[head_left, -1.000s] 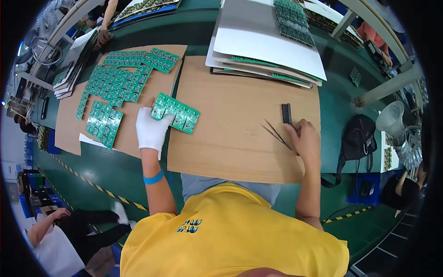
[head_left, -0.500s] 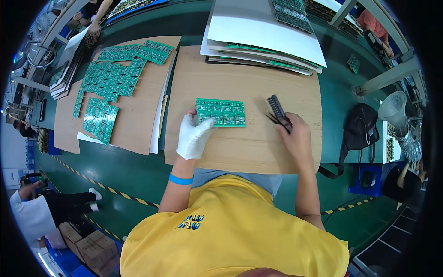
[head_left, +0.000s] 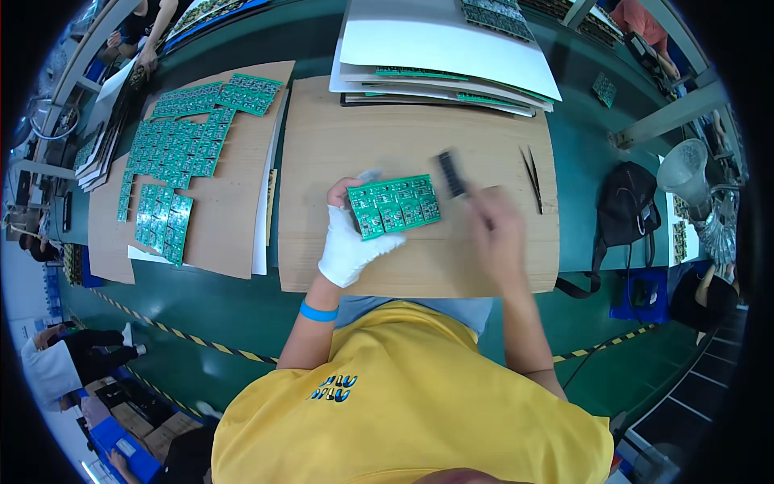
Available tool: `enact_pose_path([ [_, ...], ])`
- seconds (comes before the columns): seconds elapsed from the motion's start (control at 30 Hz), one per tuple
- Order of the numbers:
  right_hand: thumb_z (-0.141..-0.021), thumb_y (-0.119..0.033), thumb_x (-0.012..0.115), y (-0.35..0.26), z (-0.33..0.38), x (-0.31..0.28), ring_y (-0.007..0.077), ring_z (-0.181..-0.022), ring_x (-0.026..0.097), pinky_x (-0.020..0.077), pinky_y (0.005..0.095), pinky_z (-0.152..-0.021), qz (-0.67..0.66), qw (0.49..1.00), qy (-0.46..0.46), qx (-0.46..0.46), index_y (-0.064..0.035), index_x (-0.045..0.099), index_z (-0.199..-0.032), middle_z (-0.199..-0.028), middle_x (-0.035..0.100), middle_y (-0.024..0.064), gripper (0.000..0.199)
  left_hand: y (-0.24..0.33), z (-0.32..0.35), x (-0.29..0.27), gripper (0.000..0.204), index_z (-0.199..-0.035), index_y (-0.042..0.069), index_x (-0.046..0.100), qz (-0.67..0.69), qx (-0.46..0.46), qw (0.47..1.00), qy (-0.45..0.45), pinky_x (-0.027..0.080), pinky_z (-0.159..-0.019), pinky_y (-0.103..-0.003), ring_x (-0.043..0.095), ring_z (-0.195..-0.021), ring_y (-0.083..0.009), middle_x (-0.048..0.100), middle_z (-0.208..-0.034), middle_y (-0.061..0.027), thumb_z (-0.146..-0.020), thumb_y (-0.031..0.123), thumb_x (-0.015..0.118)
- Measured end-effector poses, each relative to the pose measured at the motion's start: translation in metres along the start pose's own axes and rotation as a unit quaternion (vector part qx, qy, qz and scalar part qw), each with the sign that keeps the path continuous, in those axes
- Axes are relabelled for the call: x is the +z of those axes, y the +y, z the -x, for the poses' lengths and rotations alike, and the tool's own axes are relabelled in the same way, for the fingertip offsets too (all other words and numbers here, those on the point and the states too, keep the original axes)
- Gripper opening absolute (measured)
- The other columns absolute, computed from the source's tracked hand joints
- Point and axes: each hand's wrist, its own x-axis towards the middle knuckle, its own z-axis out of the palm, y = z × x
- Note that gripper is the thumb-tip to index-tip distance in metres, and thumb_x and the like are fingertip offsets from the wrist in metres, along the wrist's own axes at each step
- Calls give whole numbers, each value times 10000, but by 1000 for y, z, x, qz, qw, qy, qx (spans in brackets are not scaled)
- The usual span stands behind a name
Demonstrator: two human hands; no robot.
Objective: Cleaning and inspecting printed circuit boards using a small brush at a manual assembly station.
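My left hand [head_left: 348, 242], in a white glove with a bare fingertip showing, grips a green circuit board panel [head_left: 395, 206] by its left and lower edges. The panel is tilted slightly above the cardboard sheet [head_left: 322, 145]. My bare right hand [head_left: 498, 224], blurred by motion, is closed round the handle of a black brush [head_left: 451, 173]. The brush head is just right of the panel and apart from it. A pair of dark tweezers [head_left: 532, 179] lies on the cardboard to the right of this hand.
Several green panels [head_left: 181, 149] lie on another cardboard sheet at the left. Behind my hands stands a stack of white sheets [head_left: 443, 48] with boards between them. At the right are a black bag [head_left: 626, 211] and a metal post [head_left: 669, 117]. Other people work around the benches.
The tweezers, earlier in my right hand with the brush, now lie on the cardboard. The brush has moved left toward the panel. My left hand has tilted the panel and shifted its hold.
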Motion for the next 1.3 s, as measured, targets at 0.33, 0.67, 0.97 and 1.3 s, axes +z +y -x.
enact_pose_path([
  [0.33,-880,112,656,-58,6,35,218,-761,557,501,339,-708,-137,985,-108,-12,-106,697,-1356,-949,524,92,526,11,5,11,982,-1465,110,341,0,-45,999,10,514,-1105,-440,550,-1340,-294,462,-1507,-177,-696,46,949],
  [0.67,-826,117,651,-63,8,37,205,-750,535,490,329,-668,-40,988,-132,-62,-145,718,-1343,-871,473,85,583,28,-1,25,924,-1442,69,379,254,-231,939,33,514,-1102,-440,568,-1322,-289,473,-1509,-171,-708,11,937],
  [0.97,-881,25,681,-32,8,12,177,-691,507,436,317,-578,20,996,-80,18,-157,741,-1304,-851,481,66,463,9,13,11,937,-1421,78,373,-44,-65,996,-37,497,-1114,-442,547,-1348,-287,487,-1482,-205,-689,35,956],
  [1.3,-864,90,604,-21,12,13,224,-698,528,465,330,-608,86,992,-81,40,-146,746,-1290,-832,490,102,507,-2,5,11,910,-1381,83,361,-23,11,999,-29,497,-1108,-443,548,-1339,-300,487,-1455,-207,-684,27,944],
])
